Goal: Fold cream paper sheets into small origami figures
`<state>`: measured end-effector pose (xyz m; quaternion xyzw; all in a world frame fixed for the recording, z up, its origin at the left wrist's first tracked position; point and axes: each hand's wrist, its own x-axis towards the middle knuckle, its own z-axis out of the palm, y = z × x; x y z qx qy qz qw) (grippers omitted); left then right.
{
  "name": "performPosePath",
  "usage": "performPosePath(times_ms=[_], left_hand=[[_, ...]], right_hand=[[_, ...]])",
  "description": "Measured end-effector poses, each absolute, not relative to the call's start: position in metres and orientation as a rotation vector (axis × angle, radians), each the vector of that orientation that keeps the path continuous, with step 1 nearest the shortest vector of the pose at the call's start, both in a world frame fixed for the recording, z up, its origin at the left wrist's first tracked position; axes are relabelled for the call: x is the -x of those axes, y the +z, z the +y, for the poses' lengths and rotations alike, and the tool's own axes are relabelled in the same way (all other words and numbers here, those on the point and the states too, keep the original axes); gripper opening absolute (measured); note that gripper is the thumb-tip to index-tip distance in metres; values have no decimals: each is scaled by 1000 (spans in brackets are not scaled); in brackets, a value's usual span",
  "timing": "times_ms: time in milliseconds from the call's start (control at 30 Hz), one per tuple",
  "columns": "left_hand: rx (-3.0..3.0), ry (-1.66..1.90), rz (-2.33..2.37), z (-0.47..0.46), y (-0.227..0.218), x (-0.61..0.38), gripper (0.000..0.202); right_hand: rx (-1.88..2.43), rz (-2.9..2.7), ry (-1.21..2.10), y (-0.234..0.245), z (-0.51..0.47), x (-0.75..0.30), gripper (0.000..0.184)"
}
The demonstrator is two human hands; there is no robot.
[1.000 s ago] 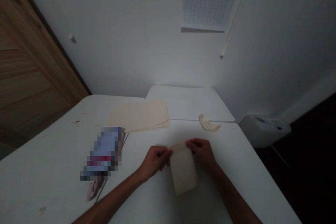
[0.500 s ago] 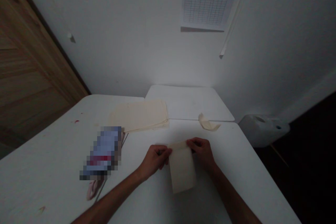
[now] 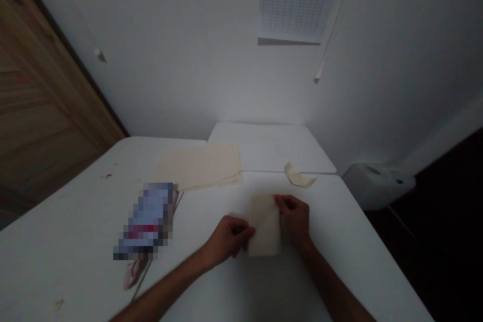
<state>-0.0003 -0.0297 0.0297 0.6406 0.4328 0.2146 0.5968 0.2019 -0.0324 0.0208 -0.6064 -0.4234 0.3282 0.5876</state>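
A small rectangular cream cloth piece [image 3: 264,234] is held up between both hands over the white table. My left hand [image 3: 231,236] pinches its left edge about halfway down, thumb on the near face. Higher up, at the top right corner, my right hand [image 3: 296,216] grips it between thumb and fingers. Beyond them lies a flat stack of larger cream cloth sheets [image 3: 199,163]. A loose curled cream strip [image 3: 298,177] rests to the right of the stack.
On the left of the white table [image 3: 75,231] lies a pixelated blue item [image 3: 149,219] with a pink strap-like part [image 3: 132,272] below it. A white plastic container [image 3: 379,186] stands past the right edge. A printed sheet [image 3: 292,2] hangs on the wall behind.
The cloth's upper edge has risen and its lower edge come up, so it looks shorter. My left hand has moved from its top left corner down to the middle of the side.
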Motion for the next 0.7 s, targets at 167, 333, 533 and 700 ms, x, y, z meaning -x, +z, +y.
performPosePath(times_ms=[167,333,533,700], left_hand=[[-1466,488,1041,-31,29,-1,45],[-1437,485,1059,-31,35,-2,44],[-1408,486,1073,-29,38,0,44],[-1443,387,1112,-21,33,6,44]], right_hand=[[1414,-953,791,20,-31,-201,33],[1413,-929,862,18,-29,-203,36],[1413,-973,942,15,-28,-205,43],[1527,-1258,609,14,-29,-206,43]])
